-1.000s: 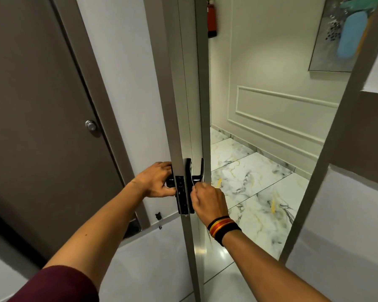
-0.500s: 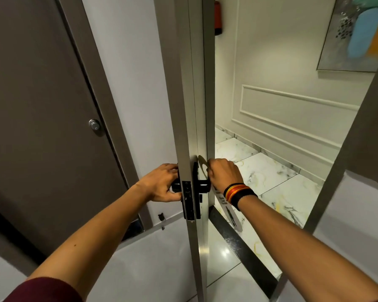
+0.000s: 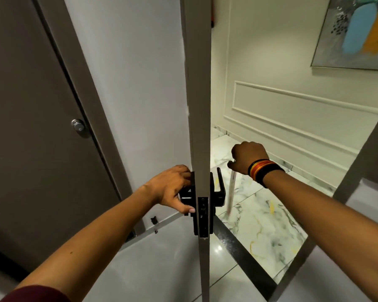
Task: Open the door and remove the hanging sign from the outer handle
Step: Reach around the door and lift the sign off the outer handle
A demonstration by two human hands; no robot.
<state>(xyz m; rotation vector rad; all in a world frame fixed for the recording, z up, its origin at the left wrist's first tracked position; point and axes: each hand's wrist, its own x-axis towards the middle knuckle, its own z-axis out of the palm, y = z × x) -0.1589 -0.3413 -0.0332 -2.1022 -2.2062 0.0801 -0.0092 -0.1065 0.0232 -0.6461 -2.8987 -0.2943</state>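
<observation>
sign's off the outer handle, door held open

door point(image 3: 200, 105) is ajar, seen edge-on. left hand point(image 3: 171, 189) is wrapped round the inner handle point(image 3: 184, 198), fingers curled closed on it, keeping the door steady. right hand point(image 3: 248, 159) was down at the outer handle point(image 3: 219, 184) half a sec ago; now it's lifted up and out to the right, clear of the lever. fist is closed w/ a pinch on the top of the hanging sign point(image 3: 231, 192), which dangles below the hand as a thin pale strip, seen nearly edge-on and motion-blurred. it hangs just beside the outer handle, apart from it as far as i can tell; the hook end is hidden in the fingers. wristband point(image 3: 264, 171) on that arm. behind: marble floor point(image 3: 271, 225), framed painting point(image 3: 358, 33) on the corridor wall.

meaning: both parts of the task look basically done, door open and sign lifted off. what's left, prob, is just bringing the sign back inside w/o snagging it on the lever or door edge.
</observation>
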